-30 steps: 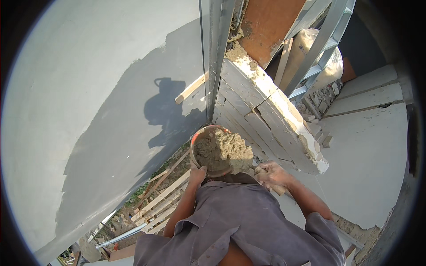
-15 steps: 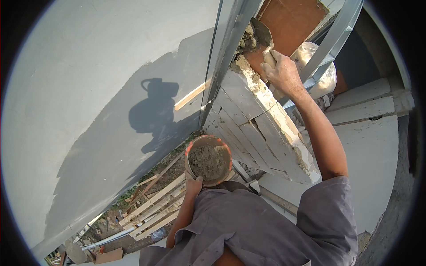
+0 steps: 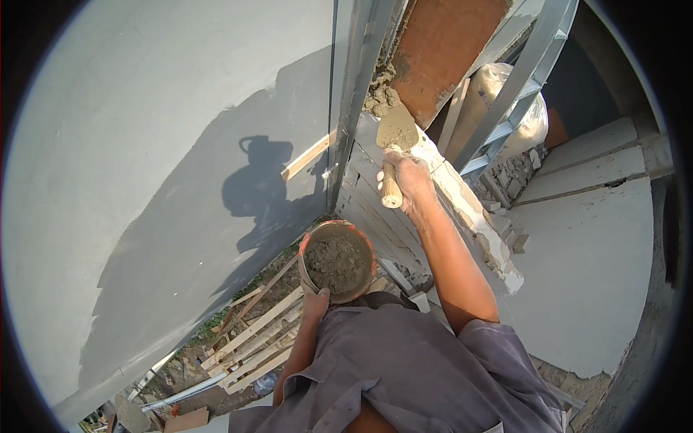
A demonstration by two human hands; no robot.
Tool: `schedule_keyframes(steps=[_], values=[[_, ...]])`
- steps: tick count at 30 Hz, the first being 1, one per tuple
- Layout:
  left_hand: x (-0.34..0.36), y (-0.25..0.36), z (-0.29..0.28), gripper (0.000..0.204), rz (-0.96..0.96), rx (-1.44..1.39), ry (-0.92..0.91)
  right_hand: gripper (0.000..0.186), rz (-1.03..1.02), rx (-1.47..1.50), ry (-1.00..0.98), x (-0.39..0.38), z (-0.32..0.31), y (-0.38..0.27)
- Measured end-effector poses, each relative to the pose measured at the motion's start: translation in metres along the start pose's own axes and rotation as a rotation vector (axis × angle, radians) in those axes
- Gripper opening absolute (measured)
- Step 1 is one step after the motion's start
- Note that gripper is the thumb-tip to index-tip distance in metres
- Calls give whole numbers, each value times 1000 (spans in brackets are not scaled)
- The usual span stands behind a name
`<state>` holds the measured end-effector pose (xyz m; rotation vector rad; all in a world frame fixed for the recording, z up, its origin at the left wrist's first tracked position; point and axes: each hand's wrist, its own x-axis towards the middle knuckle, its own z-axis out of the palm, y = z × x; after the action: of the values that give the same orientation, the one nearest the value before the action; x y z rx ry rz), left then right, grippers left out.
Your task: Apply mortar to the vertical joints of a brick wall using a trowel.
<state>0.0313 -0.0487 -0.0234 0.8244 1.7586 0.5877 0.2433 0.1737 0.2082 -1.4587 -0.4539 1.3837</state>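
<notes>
My left hand grips the near rim of a round bucket with orange marks on its edge. Grey wet mortar partly fills it. My right hand is closed round the wooden handle of a trowel. The broad face of the blade, smeared grey, is turned up over the top of a low white block wall. Lumps of mortar lie just past the blade tip, in the corner against the grey metal post.
A reddish-brown board leans beyond the wall top. To the right stand a metal ladder and a pale plastic sack, with rubble beneath. A large grey wall fills the left. Timber strips lie below on the ground.
My right hand has drawn the trowel back toward me and left, from the corner mortar. The blade has turned face up. The left hand and bucket have hardly moved.
</notes>
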Motion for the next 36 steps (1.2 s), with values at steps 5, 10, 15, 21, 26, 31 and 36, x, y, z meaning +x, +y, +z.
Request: schedule_keyframes(steps=[5,10,15,21,26,31,36], values=[[-3,7,1,88,-127,119,-59,18,-38,-18,-10,19,50,1],[-1,-1,5,87,-13,112,-13,17,-46,18,20,-9,24,24],[-4,2,5,88,11,138,-48,15,-59,166,-107,9,52,0],[-19,-1,4,88,-23,240,-18,13,-4,80,-88,-9,32,7],[-12,-5,6,88,-55,195,-28,15,-56,11,-132,-30,-2,10],[-2,-22,6,85,-62,101,-26,13,122,-1063,-356,-72,-113,30],[-26,3,10,83,41,53,-25,15,-232,-2067,-490,-42,-106,106]])
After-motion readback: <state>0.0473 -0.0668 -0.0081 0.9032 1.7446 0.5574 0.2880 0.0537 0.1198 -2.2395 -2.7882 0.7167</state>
